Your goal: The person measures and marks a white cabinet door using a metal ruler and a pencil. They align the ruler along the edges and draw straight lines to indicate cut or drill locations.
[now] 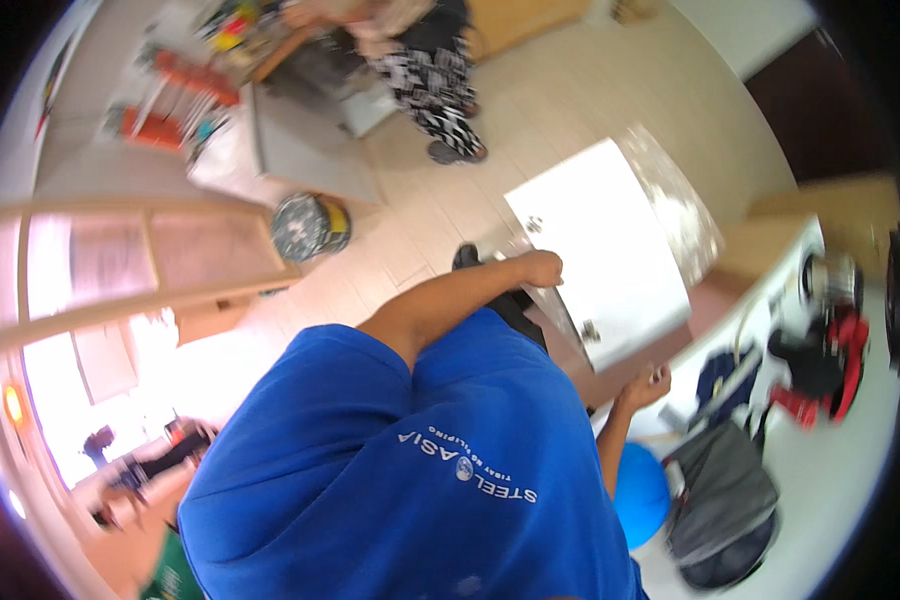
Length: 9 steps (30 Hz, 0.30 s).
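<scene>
A white cabinet door (605, 260) with two metal hinges along its near left edge lies in front of me, tilted in the view. My left hand (542, 268) is closed at that edge, between the two hinges. What its fingers hold, if anything, is hidden. To the right of the door's near corner, my right hand (647, 386) is closed, apart from the door. Something small and pale shows at its fingertips, too blurred to name. Clear plastic wrap (675, 195) sticks out beyond the door's far right side.
A grey backpack (725, 490), a blue round object (642, 495) and red-and-black gear (835, 365) lie on the white surface at right. A paint-spattered bucket (308, 227) stands on the floor at left. Another person (435, 85) stands at a cluttered bench ahead.
</scene>
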Motion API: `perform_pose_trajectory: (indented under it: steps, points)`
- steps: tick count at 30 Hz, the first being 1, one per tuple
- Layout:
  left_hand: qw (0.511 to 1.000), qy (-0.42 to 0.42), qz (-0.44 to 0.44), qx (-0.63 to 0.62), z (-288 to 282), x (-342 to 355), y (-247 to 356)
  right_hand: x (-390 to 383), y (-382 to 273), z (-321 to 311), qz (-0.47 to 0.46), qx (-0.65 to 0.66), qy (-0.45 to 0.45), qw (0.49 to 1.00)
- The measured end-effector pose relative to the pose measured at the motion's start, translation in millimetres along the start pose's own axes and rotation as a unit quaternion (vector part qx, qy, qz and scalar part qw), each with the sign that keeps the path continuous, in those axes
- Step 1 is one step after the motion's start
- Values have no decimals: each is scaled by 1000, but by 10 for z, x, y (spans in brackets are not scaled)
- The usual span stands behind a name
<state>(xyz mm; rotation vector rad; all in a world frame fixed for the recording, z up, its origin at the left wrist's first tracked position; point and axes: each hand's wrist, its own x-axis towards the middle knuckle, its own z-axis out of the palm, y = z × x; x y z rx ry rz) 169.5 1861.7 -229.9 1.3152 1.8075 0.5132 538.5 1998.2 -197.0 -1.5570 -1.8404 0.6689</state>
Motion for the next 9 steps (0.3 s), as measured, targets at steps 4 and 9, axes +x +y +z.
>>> perform_pose_trajectory:
  steps: [4,9]
  points:
    - [987,49,-152,-12,-135,-684,-537,162,-150,417,-91,-96,-146,980]
    - [947,157,-273,-63,-274,-1763,-1144,572,163,1595,-68,-18,-544,836]
